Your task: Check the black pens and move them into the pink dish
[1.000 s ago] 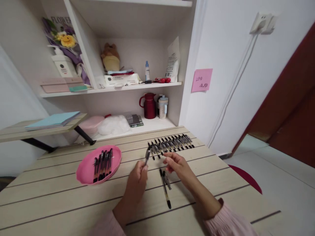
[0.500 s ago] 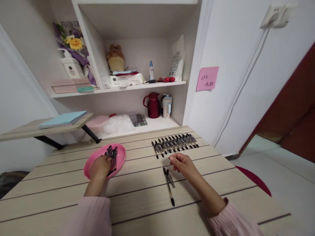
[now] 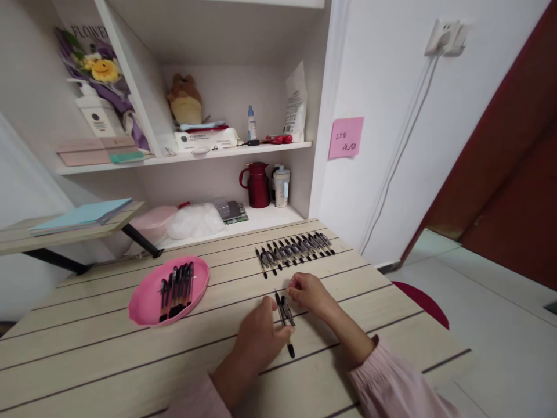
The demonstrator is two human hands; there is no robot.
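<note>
Two black pens [image 3: 283, 316] lie side by side on the wooden table [image 3: 108, 360] in front of me. My left hand [image 3: 259, 342] rests on the table with its fingers curled and its thumb pinching the longer pen near its lower end. My right hand [image 3: 307, 291] sits just right of the pens' upper ends, fingers bent into a pinch; what they hold is hidden. A pink tray [image 3: 145, 302] with several black pens [image 3: 176, 283] lies to the left. A neat row of several black pens [image 3: 293, 251] lies beyond my hands.
White shelves behind the table hold a dark red jug [image 3: 257, 184], a small bottle [image 3: 281, 186], a plastic bag [image 3: 194, 220] and boxes. A side table [image 3: 65, 232] with blue folders stands at the left. A pink note [image 3: 345, 137] hangs on the wall.
My left hand has left the pink tray and come back right to the two pens in front of me. My right hand has stayed beside them.
</note>
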